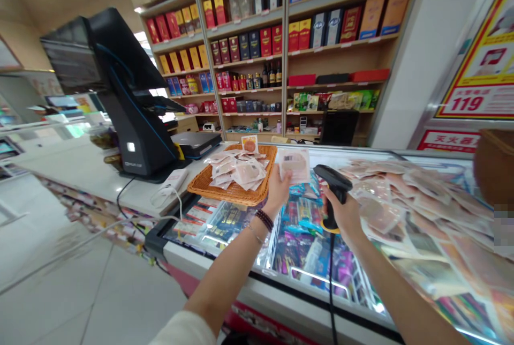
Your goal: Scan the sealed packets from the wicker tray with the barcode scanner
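In the middle of the head view my left hand (279,187) pinches a flat clear packet (295,164) by its edge; a dark barcode shows on its upper left. My right hand (341,207) is wrapped round the handle of a black and yellow barcode scanner (332,178), whose head points towards the packet. A black cord hangs from the handle. Left of my left hand, an orange wicker basket (201,181) holds several similar packets (244,167). To the right of the scanner lies a big spread-out pile of packets (417,195).
Under the hands is a glass-topped freezer (225,227) with colourful packages inside. On the left counter (80,165) stand a black point-of-sale terminal (124,98) and a scale (196,144). A white cable (120,223) runs across the left side. A brown box (493,165) sits far right.
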Action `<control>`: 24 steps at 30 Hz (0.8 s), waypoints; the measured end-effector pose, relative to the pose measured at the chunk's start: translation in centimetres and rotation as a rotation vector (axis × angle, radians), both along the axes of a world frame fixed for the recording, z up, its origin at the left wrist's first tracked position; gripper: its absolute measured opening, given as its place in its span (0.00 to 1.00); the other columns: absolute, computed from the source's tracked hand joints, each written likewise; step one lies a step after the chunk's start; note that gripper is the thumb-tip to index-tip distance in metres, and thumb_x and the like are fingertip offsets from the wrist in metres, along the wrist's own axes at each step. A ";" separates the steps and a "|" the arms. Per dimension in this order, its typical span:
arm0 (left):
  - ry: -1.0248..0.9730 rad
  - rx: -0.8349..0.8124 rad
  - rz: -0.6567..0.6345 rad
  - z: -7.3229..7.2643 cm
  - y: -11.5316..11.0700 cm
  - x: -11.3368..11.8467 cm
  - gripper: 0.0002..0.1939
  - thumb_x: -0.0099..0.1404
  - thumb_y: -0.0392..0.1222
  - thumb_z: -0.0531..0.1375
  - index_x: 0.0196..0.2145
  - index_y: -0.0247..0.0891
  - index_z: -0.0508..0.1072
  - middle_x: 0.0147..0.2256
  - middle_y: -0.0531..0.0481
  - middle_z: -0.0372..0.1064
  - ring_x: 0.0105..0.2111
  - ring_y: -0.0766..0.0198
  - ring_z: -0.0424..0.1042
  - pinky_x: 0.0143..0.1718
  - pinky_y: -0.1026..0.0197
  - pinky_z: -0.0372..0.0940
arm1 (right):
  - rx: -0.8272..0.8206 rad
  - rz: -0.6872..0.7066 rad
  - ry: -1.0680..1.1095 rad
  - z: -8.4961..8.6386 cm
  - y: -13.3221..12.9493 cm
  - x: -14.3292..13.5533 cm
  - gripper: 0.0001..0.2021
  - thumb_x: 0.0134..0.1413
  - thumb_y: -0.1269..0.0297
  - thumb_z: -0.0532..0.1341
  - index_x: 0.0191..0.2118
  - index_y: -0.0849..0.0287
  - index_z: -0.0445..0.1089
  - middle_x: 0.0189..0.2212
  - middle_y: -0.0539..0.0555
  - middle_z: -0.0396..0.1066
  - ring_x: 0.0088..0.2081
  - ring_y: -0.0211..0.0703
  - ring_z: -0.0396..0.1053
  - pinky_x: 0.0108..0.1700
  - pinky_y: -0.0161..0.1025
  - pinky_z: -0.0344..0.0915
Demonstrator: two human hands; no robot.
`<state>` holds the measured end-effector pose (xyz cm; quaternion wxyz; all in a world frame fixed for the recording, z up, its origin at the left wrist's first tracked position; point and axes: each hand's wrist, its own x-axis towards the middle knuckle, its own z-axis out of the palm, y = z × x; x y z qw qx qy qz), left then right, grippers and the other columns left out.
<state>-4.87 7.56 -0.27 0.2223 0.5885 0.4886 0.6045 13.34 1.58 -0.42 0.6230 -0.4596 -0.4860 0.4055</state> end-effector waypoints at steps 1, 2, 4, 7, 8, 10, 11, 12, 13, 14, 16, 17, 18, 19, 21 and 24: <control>-0.025 -0.021 0.006 -0.8 0.2 0.6 0.16 0.70 0.38 0.60 0.54 0.37 0.69 0.50 0.41 0.75 0.51 0.55 0.75 0.56 0.53 0.69 | 0.006 -0.006 -0.017 0.1 -0.1 0.0 0.24 0.44 0.37 0.70 0.22 0.53 0.66 0.13 0.48 0.66 0.15 0.40 0.62 0.20 0.39 0.62; -0.043 -0.038 0.014 -1.6 0.4 0.9 0.15 0.69 0.36 0.60 0.53 0.37 0.69 0.49 0.41 0.75 0.50 0.56 0.75 0.56 0.53 0.69 | 0.009 -0.010 -0.036 0.2 -0.3 0.0 0.25 0.44 0.37 0.70 0.22 0.53 0.66 0.13 0.48 0.66 0.15 0.40 0.63 0.20 0.39 0.62; -0.052 -0.069 0.030 -3.0 0.7 1.2 0.14 0.67 0.32 0.59 0.50 0.37 0.70 0.49 0.42 0.75 0.50 0.57 0.75 0.57 0.53 0.68 | 0.009 -0.010 -0.069 0.4 -0.4 -0.1 0.25 0.45 0.35 0.69 0.22 0.53 0.66 0.13 0.48 0.66 0.15 0.40 0.63 0.21 0.39 0.62; -0.046 -0.100 0.042 -4.3 0.9 0.9 0.13 0.67 0.30 0.57 0.49 0.38 0.70 0.47 0.42 0.75 0.50 0.57 0.75 0.57 0.54 0.68 | -0.007 0.016 -0.106 0.6 -0.4 -0.1 0.25 0.44 0.35 0.69 0.23 0.52 0.66 0.13 0.48 0.66 0.15 0.41 0.63 0.20 0.39 0.62; -0.051 -0.100 0.046 -4.5 1.0 0.8 0.14 0.67 0.30 0.57 0.49 0.38 0.70 0.47 0.42 0.75 0.50 0.58 0.75 0.57 0.54 0.68 | -0.017 0.031 -0.115 0.6 -0.4 -0.1 0.25 0.44 0.36 0.69 0.23 0.52 0.66 0.13 0.48 0.66 0.14 0.40 0.62 0.19 0.38 0.61; -0.069 -0.092 0.050 -4.8 1.1 0.6 0.15 0.66 0.30 0.57 0.50 0.38 0.69 0.48 0.42 0.75 0.50 0.58 0.75 0.56 0.55 0.68 | -0.035 0.071 -0.135 0.7 -0.4 -0.2 0.25 0.44 0.36 0.69 0.21 0.52 0.65 0.13 0.48 0.65 0.14 0.40 0.62 0.19 0.38 0.60; -0.076 -0.094 0.049 -4.8 1.2 0.5 0.15 0.66 0.30 0.57 0.51 0.38 0.68 0.48 0.42 0.75 0.49 0.58 0.75 0.55 0.55 0.69 | -0.040 0.092 -0.145 0.7 -0.4 -0.2 0.25 0.44 0.37 0.69 0.20 0.52 0.65 0.12 0.48 0.65 0.14 0.40 0.62 0.19 0.38 0.60; -0.079 -0.102 0.046 -4.9 1.2 0.5 0.15 0.67 0.30 0.57 0.51 0.38 0.68 0.47 0.42 0.75 0.48 0.59 0.75 0.54 0.55 0.70 | -0.039 0.110 -0.151 0.7 -0.4 -0.2 0.25 0.45 0.37 0.69 0.20 0.52 0.64 0.12 0.49 0.65 0.14 0.40 0.62 0.19 0.38 0.60; -0.080 -0.111 0.042 -4.9 1.3 0.5 0.15 0.67 0.30 0.57 0.50 0.38 0.68 0.46 0.43 0.75 0.47 0.59 0.75 0.53 0.55 0.70 | -0.037 0.127 -0.156 0.6 -0.4 -0.3 0.25 0.46 0.37 0.68 0.19 0.52 0.64 0.12 0.49 0.65 0.14 0.40 0.62 0.19 0.38 0.60; -0.078 -0.120 0.037 -4.9 1.3 0.5 0.14 0.67 0.31 0.56 0.50 0.38 0.67 0.46 0.43 0.75 0.46 0.59 0.75 0.52 0.55 0.71 | -0.037 0.142 -0.162 0.5 -0.4 -0.3 0.26 0.46 0.37 0.68 0.18 0.53 0.64 0.11 0.49 0.65 0.14 0.40 0.62 0.19 0.38 0.60; -0.075 -0.125 0.032 -4.8 1.3 0.5 0.14 0.67 0.31 0.56 0.50 0.37 0.67 0.46 0.42 0.74 0.46 0.58 0.76 0.52 0.54 0.71 | -0.040 0.156 -0.172 0.2 -0.3 -0.3 0.26 0.47 0.37 0.68 0.18 0.53 0.64 0.11 0.50 0.65 0.13 0.39 0.61 0.19 0.38 0.60; -0.072 -0.124 0.032 -4.7 1.2 0.5 0.14 0.67 0.31 0.56 0.50 0.37 0.67 0.46 0.42 0.74 0.46 0.58 0.76 0.53 0.54 0.70 | -0.043 0.158 -0.175 0.1 -0.2 -0.3 0.26 0.47 0.37 0.68 0.18 0.53 0.65 0.11 0.50 0.65 0.13 0.39 0.61 0.19 0.38 0.59; -0.069 -0.121 0.034 -4.6 1.2 0.5 0.14 0.67 0.30 0.56 0.50 0.37 0.67 0.47 0.42 0.75 0.47 0.57 0.75 0.53 0.54 0.70 | -0.045 0.157 -0.176 -0.1 -0.1 -0.3 0.26 0.47 0.37 0.68 0.18 0.53 0.65 0.11 0.50 0.65 0.13 0.39 0.61 0.18 0.37 0.59; -0.066 -0.119 0.034 -4.5 1.1 0.5 0.15 0.66 0.30 0.57 0.50 0.37 0.67 0.47 0.41 0.75 0.48 0.57 0.75 0.54 0.54 0.70 | -0.043 0.156 -0.177 -0.3 -0.1 -0.3 0.26 0.47 0.37 0.69 0.18 0.54 0.65 0.10 0.49 0.65 0.12 0.38 0.61 0.18 0.37 0.59; -0.059 -0.119 0.030 -4.4 1.0 0.4 0.15 0.67 0.31 0.57 0.51 0.36 0.68 0.47 0.41 0.75 0.49 0.56 0.75 0.55 0.53 0.69 | -0.036 0.155 -0.172 -0.6 0.1 -0.3 0.26 0.47 0.37 0.69 0.19 0.54 0.65 0.10 0.49 0.65 0.12 0.38 0.60 0.18 0.36 0.59; -0.052 -0.121 0.025 -4.3 0.9 0.4 0.15 0.67 0.31 0.56 0.51 0.37 0.68 0.46 0.42 0.76 0.49 0.56 0.76 0.55 0.52 0.69 | -0.029 0.160 -0.172 -0.8 0.2 -0.3 0.26 0.48 0.37 0.69 0.19 0.54 0.65 0.11 0.49 0.65 0.12 0.37 0.60 0.18 0.36 0.59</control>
